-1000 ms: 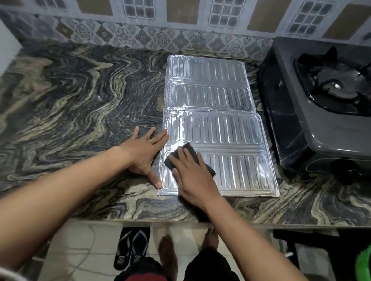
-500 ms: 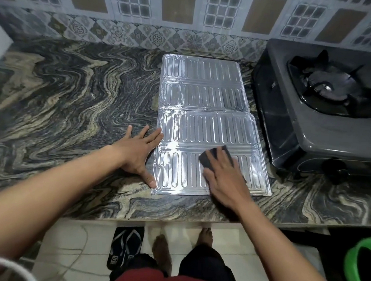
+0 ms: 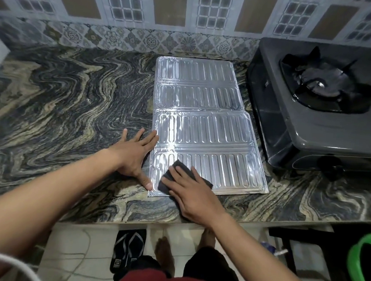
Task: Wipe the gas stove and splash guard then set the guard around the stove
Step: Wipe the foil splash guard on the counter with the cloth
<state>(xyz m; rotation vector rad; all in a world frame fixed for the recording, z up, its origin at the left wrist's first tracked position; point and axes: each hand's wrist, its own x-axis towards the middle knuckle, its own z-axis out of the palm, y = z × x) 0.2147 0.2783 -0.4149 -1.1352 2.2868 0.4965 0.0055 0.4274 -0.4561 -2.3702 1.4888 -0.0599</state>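
Legible text: almost none. The pair of dark sandals (image 3: 128, 248) on the floor below the desk carries a small pale mark at each heel, resembling a boxed letter "a"; the reading is uncertain at this size. The side wall of the gas stove (image 3: 311, 130) bears a small dark mark, too small to read. No wording, brand, number or sign can be read on the splash guard (image 3: 203, 111).

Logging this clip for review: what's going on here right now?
A person is wiping a foil splash guard that lies flat on the marble counter. The right hand presses a dark cloth on the guard's near left corner, while the left hand braces its left edge. The gas stove sits to the right, guard not yet around it.
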